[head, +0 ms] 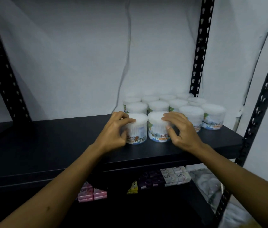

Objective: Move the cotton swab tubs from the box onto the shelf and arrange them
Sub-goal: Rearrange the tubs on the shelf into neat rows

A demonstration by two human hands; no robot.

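Two tubs stand at the front of the group on the shelf (64, 145), the left tub (138, 129) and the right tub (158, 127), side by side and nearly touching; the left hand (115, 129) grips the left tub, thumb over the lid edge and fingers curled round its left wall; the right hand (181, 129) holds the right tub the same way, fingers bent over the lid and thumb pressed to its front wall; behind them the other tubs (191, 112) sit in rows toward the right rear post (200, 46), lids level and labels mostly outward. The step in hand looks like the setting and squaring of these two into the front row; the left tub shows its barcode side, so a small turn would likely bring its label to match its neighbour; to do it well, the person should slide rather than lift, keep each tub flat on its base, nudge it back until it meets the row behind, and close the gap to the right so the front edge runs straight; the tubs seem light and may tip or skid if pushed high on the wall. The box is not in view; below, soap packs (176, 176) fill the lower shelf (200, 195), and a grey wall (80, 55) stands behind.
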